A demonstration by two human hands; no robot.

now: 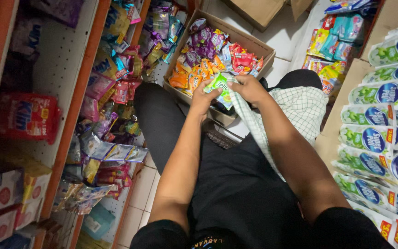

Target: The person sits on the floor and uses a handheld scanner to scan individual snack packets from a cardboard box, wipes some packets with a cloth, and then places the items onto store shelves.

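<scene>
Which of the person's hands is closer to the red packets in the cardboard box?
Right. The right hand lies just below the red packets, almost touching them. The left hand sits farther to the side, holding a green sachet with the right.

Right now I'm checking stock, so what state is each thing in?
Cardboard box: open, full of sachets.
Green sachet: held by both hands.
Left hand: gripping the sachet.
Right hand: gripping the sachet.
Checked cloth: draped over the right knee.
Shelves: crowded with hanging sachets.
</scene>
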